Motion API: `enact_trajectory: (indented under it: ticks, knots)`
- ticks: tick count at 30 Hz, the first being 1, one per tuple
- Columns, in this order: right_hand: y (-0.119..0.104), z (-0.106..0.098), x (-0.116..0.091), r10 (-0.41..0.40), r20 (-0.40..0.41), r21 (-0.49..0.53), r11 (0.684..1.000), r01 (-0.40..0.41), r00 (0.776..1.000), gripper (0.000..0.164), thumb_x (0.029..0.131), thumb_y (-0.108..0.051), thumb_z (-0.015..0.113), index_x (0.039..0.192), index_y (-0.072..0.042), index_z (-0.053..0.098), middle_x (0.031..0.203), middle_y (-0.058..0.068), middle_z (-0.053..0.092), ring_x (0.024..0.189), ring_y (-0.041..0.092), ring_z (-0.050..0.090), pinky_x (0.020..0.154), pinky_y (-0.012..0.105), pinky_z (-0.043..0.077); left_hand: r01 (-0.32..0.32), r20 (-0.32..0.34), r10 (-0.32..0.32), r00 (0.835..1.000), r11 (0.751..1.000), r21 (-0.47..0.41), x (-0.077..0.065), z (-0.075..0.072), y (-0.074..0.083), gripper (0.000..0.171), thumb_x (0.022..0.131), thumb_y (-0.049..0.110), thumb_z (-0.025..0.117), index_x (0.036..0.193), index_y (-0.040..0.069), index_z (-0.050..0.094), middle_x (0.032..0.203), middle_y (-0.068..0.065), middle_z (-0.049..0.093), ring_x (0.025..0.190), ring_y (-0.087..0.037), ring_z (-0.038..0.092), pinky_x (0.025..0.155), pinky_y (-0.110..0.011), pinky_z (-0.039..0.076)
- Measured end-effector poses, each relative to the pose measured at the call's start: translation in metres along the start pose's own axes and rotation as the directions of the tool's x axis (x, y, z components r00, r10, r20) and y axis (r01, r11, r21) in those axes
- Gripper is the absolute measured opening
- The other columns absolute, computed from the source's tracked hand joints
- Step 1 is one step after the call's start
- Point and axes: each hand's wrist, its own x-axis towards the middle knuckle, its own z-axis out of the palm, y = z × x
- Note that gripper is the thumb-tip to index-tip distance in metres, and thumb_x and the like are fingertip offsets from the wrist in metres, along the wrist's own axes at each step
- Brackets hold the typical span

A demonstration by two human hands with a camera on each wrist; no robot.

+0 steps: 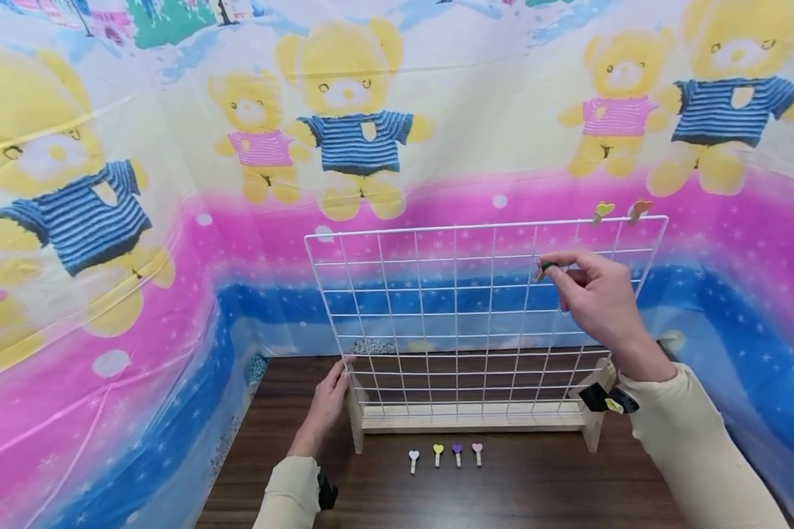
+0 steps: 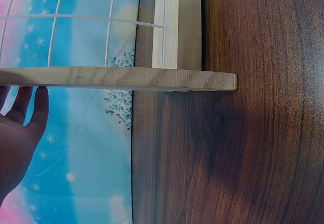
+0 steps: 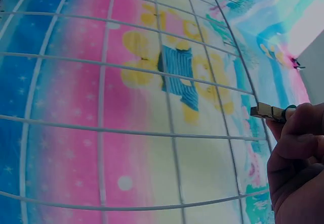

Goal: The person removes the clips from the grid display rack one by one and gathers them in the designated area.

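My right hand (image 1: 598, 297) pinches a small wooden clothespin (image 1: 540, 274) with a dark green top between thumb and fingertips. The clothespin is in front of the upper right part of a white wire grid (image 1: 437, 228), its bare wooden end pointing away from the fingers in the right wrist view. The grid stands upright in a wooden stand (image 1: 470, 423). At its left side, my left hand (image 1: 327, 400) touches the stand's side post (image 2: 152, 77) with extended fingers; its thumb is hidden in the left wrist view.
Clipped to the grid's top bar at the right are a yellow heart clothespin (image 1: 604, 211) and an orange one (image 1: 640, 209). White (image 1: 414, 461), yellow (image 1: 438, 455), purple (image 1: 458, 455) and pink (image 1: 478, 454) heart clothespins lie before the stand on the dark wooden table (image 1: 536, 485). A bear-printed cloth (image 1: 476, 147) hangs behind.
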Motion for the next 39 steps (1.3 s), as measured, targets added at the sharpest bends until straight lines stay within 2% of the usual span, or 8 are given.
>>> enact_trajectory:
  ticks: [6,13,20,22,27,30,34,39]
  knots:
    - [0.019,0.011,-0.021,0.030,0.079,-0.047,0.999,-0.027,0.996,0.022,0.096,-0.024,0.056,0.112,-0.014,0.068,0.053,0.001,0.051,0.043,0.016,0.045,0.034,0.030,0.029,-0.016,-0.007,0.016,1.000,1.000,0.015,0.000,0.001,-0.001,0.033,0.101,0.009,0.041,0.133,0.008,0.051,0.138,-0.022,0.046,0.123,-0.036,0.043,0.096,-0.056,0.034]
    - [0.039,0.024,-0.040,0.053,0.145,-0.052,0.998,-0.046,0.988,0.020,0.097,-0.022,0.055,0.112,-0.016,0.067,0.052,-0.001,0.050,0.042,0.014,0.045,0.036,0.029,0.033,-0.023,-0.006,0.023,1.000,1.000,0.016,0.001,0.000,-0.002,0.034,0.101,0.009,0.041,0.134,0.008,0.050,0.137,-0.022,0.046,0.123,-0.036,0.043,0.096,-0.055,0.034]
    - [0.054,0.036,-0.057,0.126,0.219,-0.047,0.992,-0.118,0.968,0.020,0.097,-0.023,0.054,0.114,-0.017,0.065,0.056,0.003,0.053,0.044,0.016,0.046,0.037,0.029,0.035,-0.009,0.033,0.010,0.999,1.000,-0.009,-0.013,-0.007,0.040,0.034,0.101,0.006,0.040,0.133,-0.002,0.047,0.136,-0.028,0.044,0.123,-0.044,0.041,0.097,-0.056,0.033]
    - [0.058,0.041,-0.061,0.140,0.237,-0.050,0.990,-0.132,0.961,0.020,0.097,-0.022,0.055,0.114,-0.017,0.065,0.058,0.000,0.054,0.044,0.015,0.047,0.037,0.029,0.035,-0.009,0.031,0.009,0.999,1.000,-0.006,-0.013,-0.007,0.040,0.034,0.101,0.007,0.040,0.134,-0.003,0.047,0.137,-0.029,0.043,0.124,-0.044,0.040,0.097,-0.056,0.032]
    - [0.068,0.055,-0.073,0.137,0.280,-0.040,0.991,-0.131,0.950,0.018,0.095,-0.018,0.059,0.111,-0.016,0.066,0.059,-0.004,0.055,0.045,0.013,0.047,0.039,0.028,0.037,-0.023,0.024,0.023,0.999,1.000,-0.014,-0.011,-0.007,0.036,0.033,0.101,0.004,0.041,0.132,-0.003,0.048,0.135,-0.029,0.045,0.122,-0.045,0.041,0.096,-0.057,0.033]
    - [0.075,0.064,-0.080,0.117,0.299,-0.044,0.993,-0.109,0.947,0.017,0.094,-0.016,0.060,0.109,-0.015,0.067,0.059,-0.006,0.053,0.045,0.011,0.045,0.042,0.028,0.038,-0.020,0.018,0.020,1.000,0.999,-0.026,-0.006,-0.005,0.023,0.033,0.101,0.005,0.042,0.133,0.001,0.049,0.135,-0.027,0.046,0.122,-0.043,0.042,0.096,-0.056,0.033]
    - [0.082,0.074,-0.088,0.121,0.323,-0.062,0.992,-0.107,0.939,0.016,0.093,-0.014,0.061,0.107,-0.015,0.068,0.060,-0.005,0.053,0.046,0.009,0.045,0.044,0.027,0.039,-0.022,0.009,0.022,1.000,1.000,0.001,0.000,-0.002,0.004,0.034,0.102,0.009,0.041,0.134,0.006,0.050,0.135,-0.023,0.048,0.122,-0.037,0.044,0.096,-0.053,0.035]
    - [0.089,0.084,-0.096,0.171,0.356,-0.071,0.985,-0.155,0.919,0.017,0.091,-0.011,0.062,0.107,-0.013,0.068,0.064,-0.005,0.056,0.046,0.010,0.046,0.043,0.028,0.040,-0.044,-0.012,0.044,0.999,0.999,0.022,0.002,-0.001,-0.003,0.033,0.102,0.011,0.042,0.133,0.008,0.051,0.133,-0.021,0.050,0.120,-0.035,0.046,0.095,-0.052,0.035]
